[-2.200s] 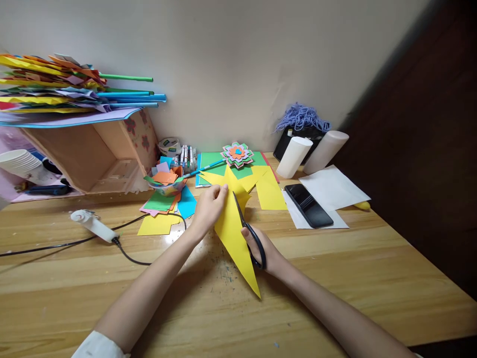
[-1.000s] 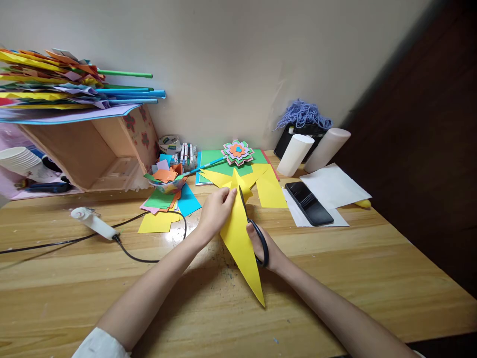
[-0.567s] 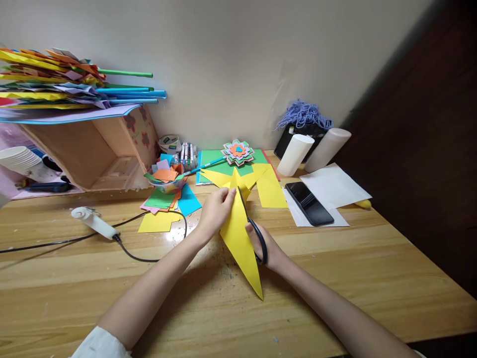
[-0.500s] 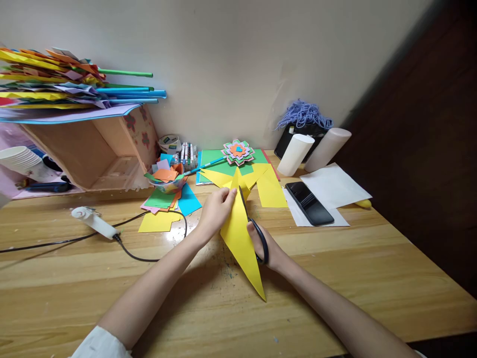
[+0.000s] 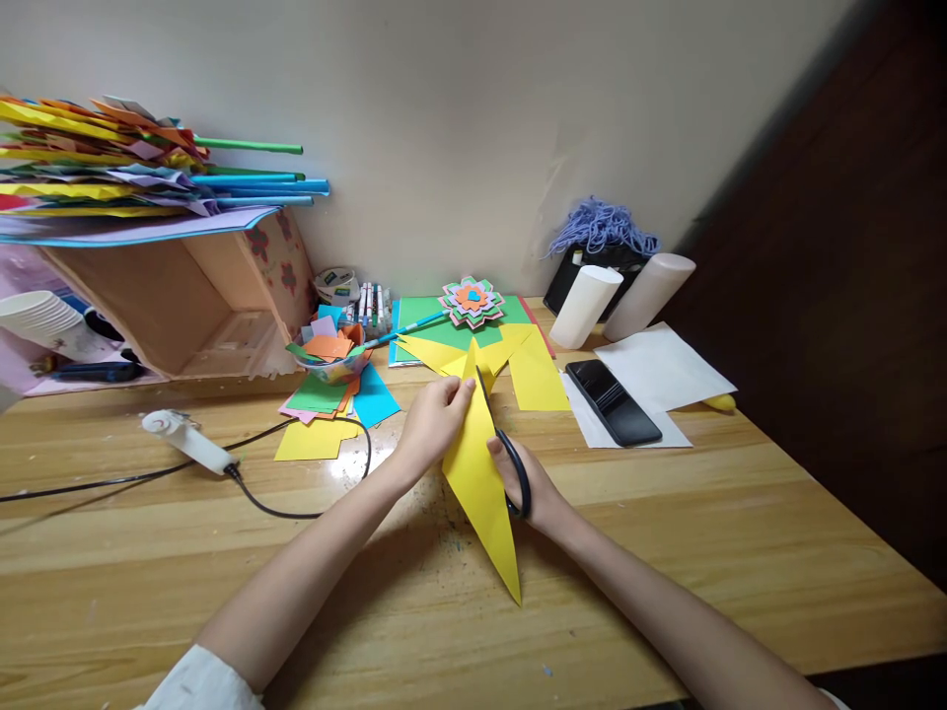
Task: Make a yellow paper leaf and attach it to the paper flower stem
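My left hand (image 5: 438, 419) pinches a folded piece of yellow paper (image 5: 482, 508) near its upper end. The paper's long pointed flap hangs down toward me over the table. My right hand (image 5: 534, 483) grips black-handled scissors (image 5: 520, 473), fingers and thumb at the handle loops. The blades lie along the right edge of the yellow paper, partly hidden by it. Behind my hands, yellow paper pieces (image 5: 539, 370) lie by a green sheet (image 5: 429, 318). A layered paper flower (image 5: 472, 302) on a blue stem rests on that sheet.
A white glue gun (image 5: 188, 441) with a black cable lies at left. Near it are a bowl of paper scraps (image 5: 336, 365) and a pink box (image 5: 170, 306) topped with paper flowers. At right are a phone (image 5: 614, 402), white paper (image 5: 670, 365) and two white rolls (image 5: 588, 304).
The yellow paper has shifted and turned slightly, its lower tip moving a little left and toward me. My left hand has moved slightly right; the scissors remain at the paper's right edge.
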The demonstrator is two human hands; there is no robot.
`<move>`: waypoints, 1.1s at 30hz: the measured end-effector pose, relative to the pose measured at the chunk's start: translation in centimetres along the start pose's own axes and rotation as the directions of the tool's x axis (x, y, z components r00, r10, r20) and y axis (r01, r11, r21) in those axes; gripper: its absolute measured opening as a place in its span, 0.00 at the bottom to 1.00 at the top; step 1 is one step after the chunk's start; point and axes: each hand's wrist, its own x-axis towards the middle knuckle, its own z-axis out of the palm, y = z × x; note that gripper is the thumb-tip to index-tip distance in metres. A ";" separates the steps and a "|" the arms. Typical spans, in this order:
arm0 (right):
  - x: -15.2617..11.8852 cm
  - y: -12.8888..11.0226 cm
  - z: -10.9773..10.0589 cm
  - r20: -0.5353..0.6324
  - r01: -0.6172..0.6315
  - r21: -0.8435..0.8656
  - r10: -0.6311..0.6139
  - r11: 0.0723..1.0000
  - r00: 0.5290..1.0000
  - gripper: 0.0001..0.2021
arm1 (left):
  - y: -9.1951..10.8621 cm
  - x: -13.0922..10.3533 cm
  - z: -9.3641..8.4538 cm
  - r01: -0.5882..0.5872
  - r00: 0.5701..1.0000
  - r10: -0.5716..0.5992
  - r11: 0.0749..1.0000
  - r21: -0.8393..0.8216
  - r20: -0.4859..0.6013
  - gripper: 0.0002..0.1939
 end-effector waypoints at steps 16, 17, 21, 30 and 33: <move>-0.1 0.9 0.8 0.122 -0.156 0.169 0.136 0.973 0.983 0.28 | -1.1 0.8 -0.6 -0.020 0.989 0.041 0.989 0.148 -0.141 0.16; -0.1 0.8 0.7 0.119 -0.142 0.165 0.123 0.976 0.985 0.28 | -0.9 0.7 -0.5 -0.020 0.990 0.041 0.988 0.150 -0.134 0.17; -0.2 0.4 0.7 0.090 -0.118 0.151 0.105 0.982 0.990 0.29 | -0.4 0.3 -0.2 -0.030 0.992 0.043 0.993 0.115 -0.116 0.17; -0.2 0.3 0.8 0.060 -0.150 0.191 0.141 0.970 0.988 0.28 | -0.1 0.1 -0.3 -0.032 0.992 0.041 0.997 0.072 -0.122 0.17; -0.2 0.7 0.8 0.063 -0.144 0.168 0.135 0.975 0.989 0.27 | -0.2 0.1 -0.2 -0.026 0.992 0.033 0.998 0.059 -0.122 0.17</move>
